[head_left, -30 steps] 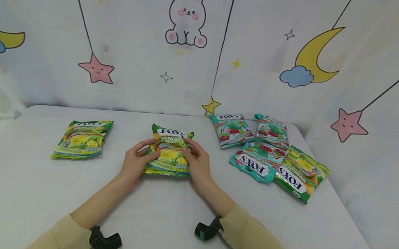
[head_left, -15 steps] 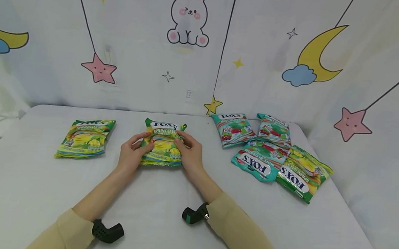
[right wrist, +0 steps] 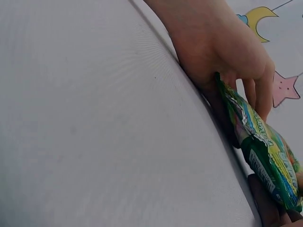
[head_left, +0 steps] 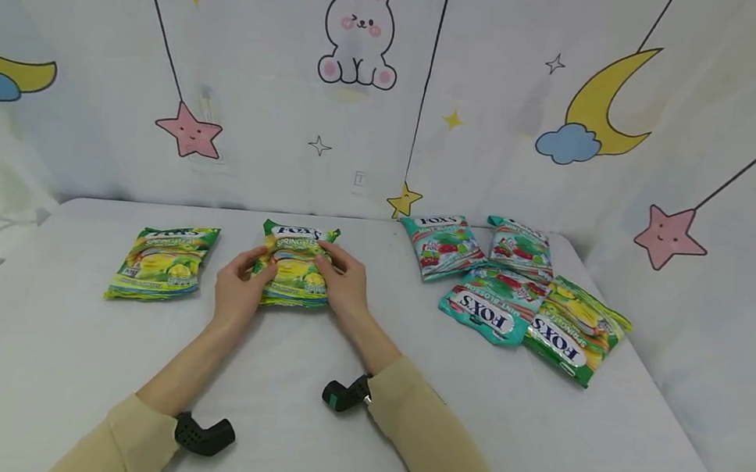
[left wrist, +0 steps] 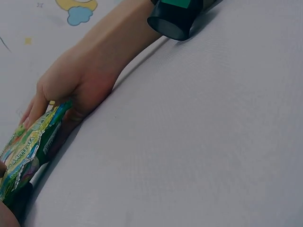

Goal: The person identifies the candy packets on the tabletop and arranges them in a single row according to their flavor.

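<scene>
Loose Spring Tea bag, far left: a green-and-yellow FOX'S packet (head_left: 160,266), lying flat with its print upright to the wearer, just beside the left hand.
Left hand: curled part-way (head_left: 238,294), thumb on the front face of the centre bag, fingers at its left edge; a pinch hold.
Centre Spring Tea bag: FOX'S, print upright (head_left: 296,267), held between both hands near the far side of the white table (head_left: 283,429); whether its underside rests on the cloth cannot be told.
Right hand: likewise part-closed (head_left: 349,289), pinching the right edge, thumb on the front.
Mint Blossom bags: one at upper left (head_left: 443,250), one at upper right (head_left: 521,252), one below with print inverted (head_left: 493,305).
Spring Tea bag, far right: print inverted (head_left: 575,331), touching the lower Mint Blossom bag.
Step in hand: apparently two-handed positioning of the centre bag.
Next move, as judged: an even grip, with knuckles clear of the left packet.
</scene>
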Available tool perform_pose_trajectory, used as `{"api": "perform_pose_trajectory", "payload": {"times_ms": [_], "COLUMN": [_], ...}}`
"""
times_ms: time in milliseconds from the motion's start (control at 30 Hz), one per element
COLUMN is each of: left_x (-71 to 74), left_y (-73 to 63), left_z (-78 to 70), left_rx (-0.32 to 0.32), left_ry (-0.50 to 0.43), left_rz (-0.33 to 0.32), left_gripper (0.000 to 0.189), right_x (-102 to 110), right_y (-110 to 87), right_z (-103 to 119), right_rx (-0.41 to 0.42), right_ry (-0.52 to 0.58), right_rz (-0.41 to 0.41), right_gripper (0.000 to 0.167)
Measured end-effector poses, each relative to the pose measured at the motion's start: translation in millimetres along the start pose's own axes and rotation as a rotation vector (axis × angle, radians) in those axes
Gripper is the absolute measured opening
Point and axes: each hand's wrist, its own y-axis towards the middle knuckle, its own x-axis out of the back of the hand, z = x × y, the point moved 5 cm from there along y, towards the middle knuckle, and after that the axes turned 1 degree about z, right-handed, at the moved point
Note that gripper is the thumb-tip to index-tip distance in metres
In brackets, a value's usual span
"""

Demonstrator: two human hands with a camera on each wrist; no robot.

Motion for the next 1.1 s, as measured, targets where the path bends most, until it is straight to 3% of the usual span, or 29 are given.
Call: {"api": "perform_pose_trajectory", "payload": {"times_ms": [333, 633, 800, 1100], "left_x": [15.9, 30.3, 33.6, 39.8], "left_y": [5.6, 10.7, 10.6, 8.1], "left_z": [-3.1, -9.8, -11.3, -8.1], "left_rx": [-0.006, -0.039, -0.067, -0.07], "left_ry": [0.051, 0.07, 0.12, 0.182], "left_rz": [-0.084, -0.148, -0.172, -0.21], "left_gripper": [0.05, 0.048, 0.049, 0.051], "right_x": [-21.4, -44.3, -50.1, -60.3], "right_y": [2.3, 6.7, 5.5, 0.0], "right_z": [-0.4, -1.0, 1.3, 7.1], "right_rx": [-0.048, -0.035, 0.009, 0.083], "right_ry": [0.023, -0.019, -0.102, -0.341], "right_rz": [0.067, 0.042, 0.067, 0.222], "right_gripper": [0.043, 0.044, 0.046, 0.062]}}
